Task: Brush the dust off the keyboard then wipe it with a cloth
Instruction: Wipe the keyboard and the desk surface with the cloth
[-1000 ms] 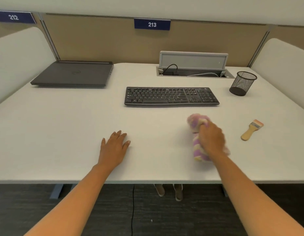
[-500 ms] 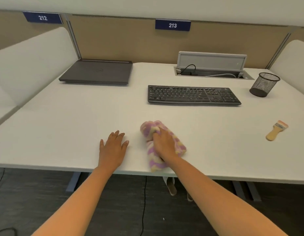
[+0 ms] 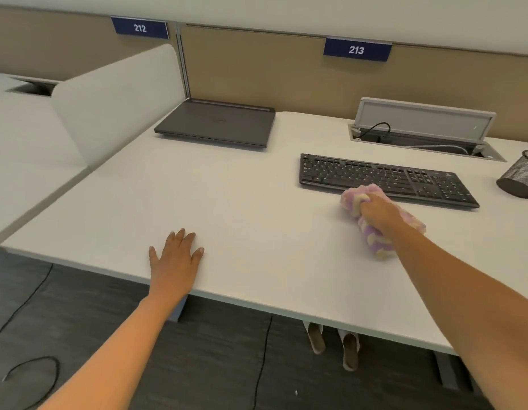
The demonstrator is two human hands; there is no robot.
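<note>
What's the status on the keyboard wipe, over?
Left hand flat on desk, open. Right hand grips cloth at keyboard near edge; contact unclear. Nothing in the way.

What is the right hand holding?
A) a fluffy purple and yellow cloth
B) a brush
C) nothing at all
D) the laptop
A: the right hand grips the cloth, fluffy with purple and yellow stripes, right by the front edge of the keyboard.
</note>
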